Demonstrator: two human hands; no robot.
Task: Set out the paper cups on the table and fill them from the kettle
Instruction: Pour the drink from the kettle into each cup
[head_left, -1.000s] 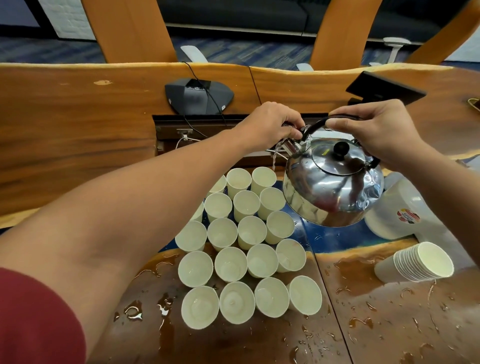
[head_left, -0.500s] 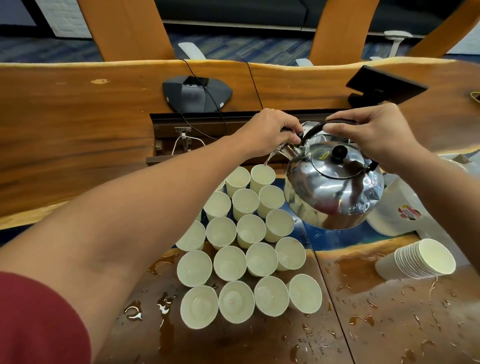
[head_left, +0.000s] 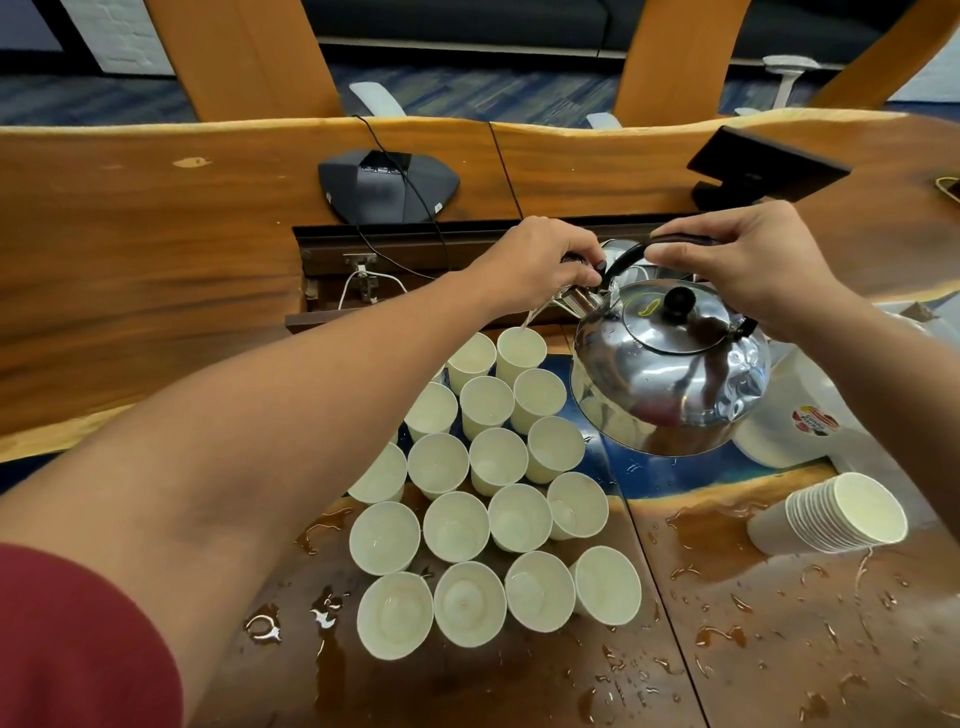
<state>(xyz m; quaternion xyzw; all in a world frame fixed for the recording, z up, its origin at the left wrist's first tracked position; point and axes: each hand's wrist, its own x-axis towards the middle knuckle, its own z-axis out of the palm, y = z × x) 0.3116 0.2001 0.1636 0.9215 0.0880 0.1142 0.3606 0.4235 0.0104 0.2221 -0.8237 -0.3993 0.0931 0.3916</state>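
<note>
A shiny steel kettle (head_left: 670, 374) hangs tilted left above the table. My right hand (head_left: 748, 265) grips its dark arched handle from above. My left hand (head_left: 540, 265) pinches the cap at the spout. A thin stream of water falls from the spout into a far paper cup (head_left: 521, 348). Several white paper cups (head_left: 488, 499) stand upright in tight rows on the wet wooden table (head_left: 779, 649), below and left of the kettle. My left forearm hides some cups on the left.
A nested stack of paper cups (head_left: 831, 514) lies on its side at the right. A white lidded tub (head_left: 800, 415) sits behind the kettle. A black conference phone (head_left: 387, 184) with cables and a dark device (head_left: 763, 166) rest on the far side. Puddles cover the near tabletop.
The kettle and both hands have shifted slightly left and toward the far cups. The water stream now lands in a far cup of the back row.
</note>
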